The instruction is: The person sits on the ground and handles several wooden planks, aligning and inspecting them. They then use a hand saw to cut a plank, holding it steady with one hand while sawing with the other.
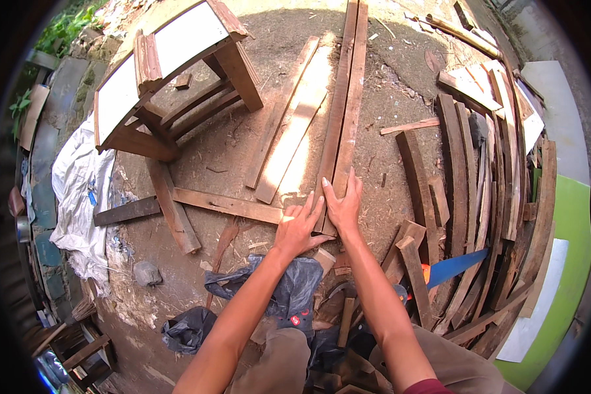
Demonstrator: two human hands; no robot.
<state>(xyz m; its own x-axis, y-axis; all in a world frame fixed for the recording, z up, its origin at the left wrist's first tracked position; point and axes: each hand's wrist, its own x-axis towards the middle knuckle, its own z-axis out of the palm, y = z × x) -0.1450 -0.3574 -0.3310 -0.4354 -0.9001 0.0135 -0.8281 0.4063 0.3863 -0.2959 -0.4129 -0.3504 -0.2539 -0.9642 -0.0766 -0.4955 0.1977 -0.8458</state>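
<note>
Two long wooden strips (351,105) lie side by side on the ground (387,207), our left hand (299,226) and right hand (343,207) spread at their near ends, where we seem to be aligning them, next needing even pressure.

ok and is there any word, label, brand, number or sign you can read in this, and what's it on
None can be read.
Dark plastic bag: small red-and-white marks at its lower edge, too small to make out.
Blue blade: no readable lettering.
Two long planks: no lettering seen.
</note>
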